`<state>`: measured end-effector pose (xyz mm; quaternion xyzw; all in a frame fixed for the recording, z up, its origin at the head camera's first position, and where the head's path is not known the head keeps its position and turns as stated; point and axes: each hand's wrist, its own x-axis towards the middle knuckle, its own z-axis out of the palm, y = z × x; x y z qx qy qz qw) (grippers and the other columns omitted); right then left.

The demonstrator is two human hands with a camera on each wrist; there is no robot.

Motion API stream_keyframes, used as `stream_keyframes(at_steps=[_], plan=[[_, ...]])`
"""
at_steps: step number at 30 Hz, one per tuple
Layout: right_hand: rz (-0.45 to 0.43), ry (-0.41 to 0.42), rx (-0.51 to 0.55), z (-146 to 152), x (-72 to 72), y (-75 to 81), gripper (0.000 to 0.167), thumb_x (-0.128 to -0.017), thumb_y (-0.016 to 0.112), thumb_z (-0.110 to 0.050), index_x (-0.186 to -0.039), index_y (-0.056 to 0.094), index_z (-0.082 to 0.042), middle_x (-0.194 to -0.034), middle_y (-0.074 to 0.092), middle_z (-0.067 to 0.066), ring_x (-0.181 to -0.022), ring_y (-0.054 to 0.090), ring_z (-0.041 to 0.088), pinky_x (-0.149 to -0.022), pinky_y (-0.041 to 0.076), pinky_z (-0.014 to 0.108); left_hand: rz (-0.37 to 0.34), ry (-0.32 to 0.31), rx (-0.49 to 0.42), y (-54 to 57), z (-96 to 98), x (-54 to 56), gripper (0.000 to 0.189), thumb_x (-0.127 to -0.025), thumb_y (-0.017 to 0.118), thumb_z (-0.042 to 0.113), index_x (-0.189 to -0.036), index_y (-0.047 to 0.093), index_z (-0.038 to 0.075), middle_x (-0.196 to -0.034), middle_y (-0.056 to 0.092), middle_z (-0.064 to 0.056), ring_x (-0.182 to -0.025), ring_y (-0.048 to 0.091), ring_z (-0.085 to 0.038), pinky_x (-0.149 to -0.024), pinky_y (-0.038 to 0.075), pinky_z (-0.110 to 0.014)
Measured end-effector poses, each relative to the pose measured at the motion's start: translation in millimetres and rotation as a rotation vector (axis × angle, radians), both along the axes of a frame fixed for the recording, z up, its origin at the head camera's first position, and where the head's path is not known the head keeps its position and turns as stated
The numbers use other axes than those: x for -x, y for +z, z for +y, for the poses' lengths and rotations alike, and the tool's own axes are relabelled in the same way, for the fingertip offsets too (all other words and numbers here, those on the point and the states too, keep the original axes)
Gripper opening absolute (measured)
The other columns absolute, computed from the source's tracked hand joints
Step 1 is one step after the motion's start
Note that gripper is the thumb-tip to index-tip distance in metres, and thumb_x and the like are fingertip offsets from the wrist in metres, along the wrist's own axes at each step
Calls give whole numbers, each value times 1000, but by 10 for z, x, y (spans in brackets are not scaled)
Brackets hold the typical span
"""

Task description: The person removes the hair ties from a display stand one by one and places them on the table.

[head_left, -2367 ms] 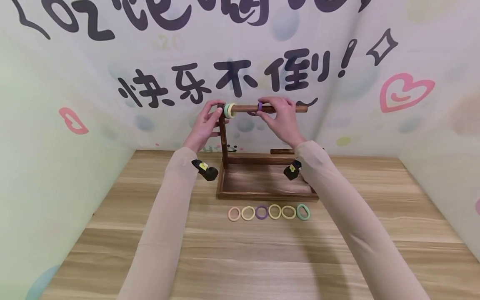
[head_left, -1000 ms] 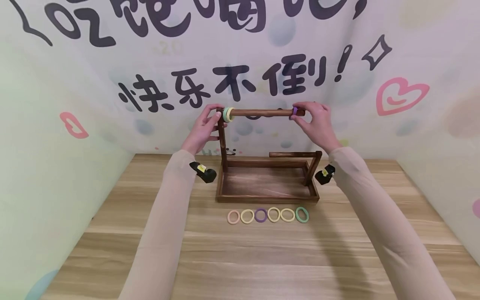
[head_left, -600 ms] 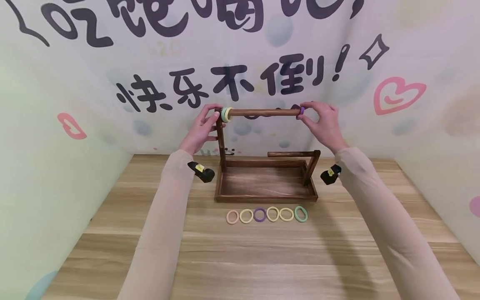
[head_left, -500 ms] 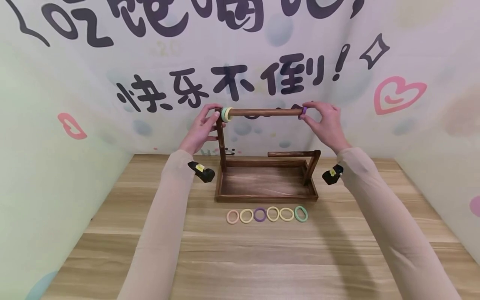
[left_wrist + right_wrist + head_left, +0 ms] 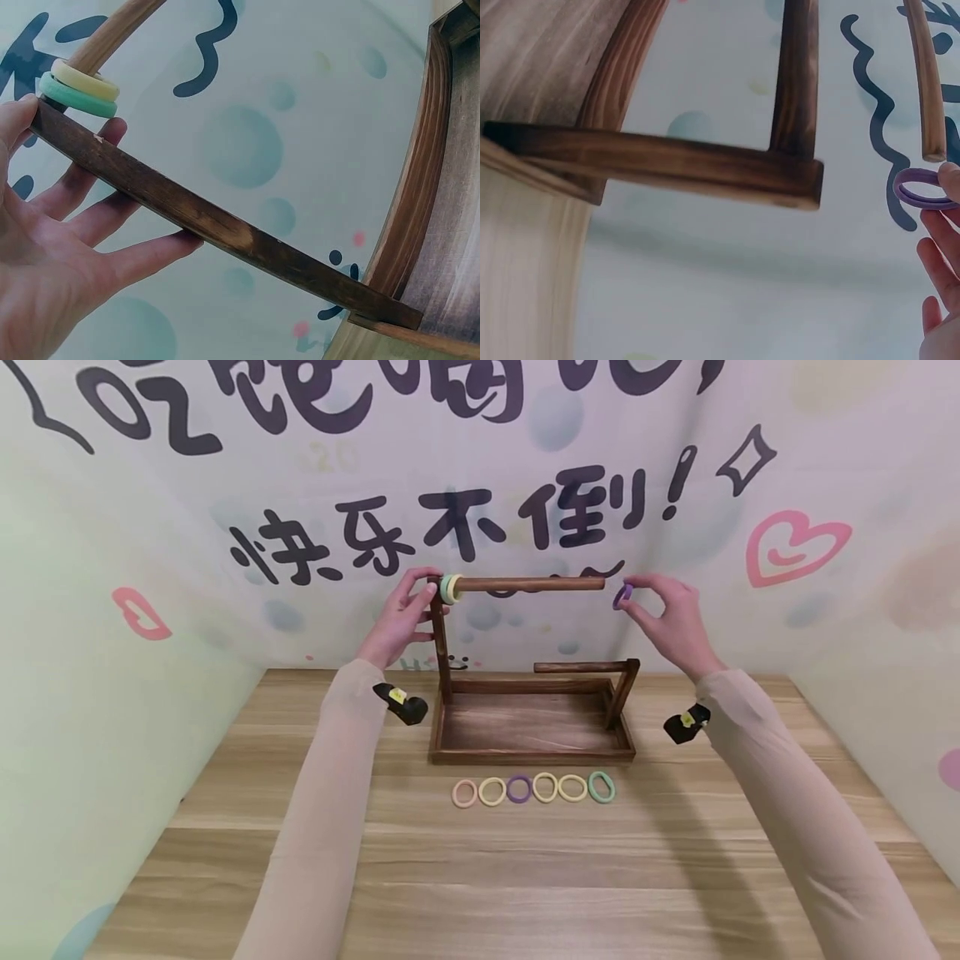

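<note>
My left hand (image 5: 396, 625) grips the top of the tall post (image 5: 172, 199) of a dark wooden rack, thumb on one side and fingers behind. On the upper rod (image 5: 528, 584), close to that post, sit a green hair tie (image 5: 75, 98) and a pale yellow hair tie (image 5: 95, 85). Just beyond the rod's free end, my right hand (image 5: 678, 622) pinches a purple hair tie (image 5: 922, 203) between thumb and fingertips. The purple tie is off the rod, with a small gap to its end in the head view.
The rack's tray base (image 5: 532, 727) stands on the wooden table (image 5: 480, 877). A shorter post (image 5: 621, 695) at its right bears a lower rod (image 5: 573, 667). In front lies a row of hair ties: pink (image 5: 455, 799), purple (image 5: 509, 792), green (image 5: 592, 791) and several yellow.
My right hand has slid the purple hair tie rightward along the upper rod and off its free end, now slightly lower. The left hand has stayed at the post.
</note>
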<state>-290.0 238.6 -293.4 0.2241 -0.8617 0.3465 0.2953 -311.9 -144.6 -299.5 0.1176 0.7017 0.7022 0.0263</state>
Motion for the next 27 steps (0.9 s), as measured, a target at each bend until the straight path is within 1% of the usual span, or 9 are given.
stream_keyframes(at_steps=[4,9,13,23,25,27], plan=[[-10,3,6,86,-34,-44,32,-86,73,-4,-116,64,5,-114,65,22,-111,57,39,-102,32,45,-3,-1,5,7,-2,-11,28,-104,43,27,-132,45,25,-126,56,-16,-120,50,-42,-89,44,-60],[-75,4,3,197,-108,-112,33,-89,71,-8,-118,63,6,-114,65,22,-112,56,38,-101,36,49,-7,-8,4,-1,5,-12,28,-104,43,28,-132,45,26,-125,56,-16,-120,50,-42,-90,43,-60],[-111,13,-8,276,-179,-181,33,-89,70,-8,-118,62,5,-114,65,22,-112,56,38,-100,37,52,-10,-8,0,-7,7,-13,28,-104,43,28,-132,45,26,-125,56,-16,-120,51,-42,-89,44,-60],[-153,15,-31,455,-367,-350,31,-89,71,-7,-117,63,4,-110,66,21,-107,57,35,-95,39,54,1,-2,4,11,14,-22,28,-105,42,27,-132,45,25,-127,55,-16,-120,50,-42,-89,44,-60],[-158,11,-40,486,-400,-378,31,-88,71,-7,-117,63,3,-110,66,20,-107,57,34,-95,39,51,3,0,3,10,11,-18,28,-105,42,27,-132,45,25,-126,56,-16,-120,50,-43,-88,44,-60],[-158,7,-49,518,-425,-406,32,-87,72,-6,-117,63,3,-110,66,19,-106,58,33,-95,40,43,5,1,2,7,5,-15,28,-105,42,26,-133,45,25,-125,56,-16,-120,50,-43,-88,44,-60]])
